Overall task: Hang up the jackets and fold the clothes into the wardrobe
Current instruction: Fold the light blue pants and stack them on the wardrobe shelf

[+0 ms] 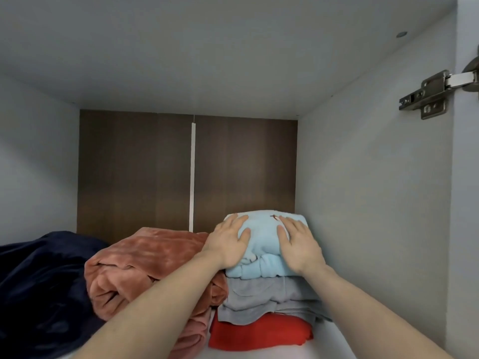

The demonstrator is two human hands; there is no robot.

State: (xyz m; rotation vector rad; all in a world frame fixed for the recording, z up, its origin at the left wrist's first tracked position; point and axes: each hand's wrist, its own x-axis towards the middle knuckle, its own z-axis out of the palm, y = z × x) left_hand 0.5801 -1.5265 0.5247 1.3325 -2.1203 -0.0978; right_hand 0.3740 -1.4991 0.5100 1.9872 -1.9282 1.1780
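Wardrobe compartment, viewed from the front, left to right. Far left: a dark navy garment (39,286), plush, lying crumpled on the shelf (334,340). Just beside it, touching, a rust-pink plush garment (145,265), loosely folded, with a fold hanging over its front edge.

Right of centre: a stack of folded clothes set close to the right side wall (375,203). Order from bottom up — red garment (259,332), grey garment (269,299), light blue garment (261,244) on top (small reddish mark on its upper face, too small to read).

Left hand (228,242): flat, fingers straight and spread, pressing on the left half of the light blue garment; its forearm crosses over the rust-pink garment. Right hand (298,242): likewise flat, fingers extended, pressing on the right half. Neither hand curls round the cloth.

Back panel (134,172) dark brown wood with a pale vertical strip at mid-width. Upper right — a metal door hinge (430,94) on the side wall.
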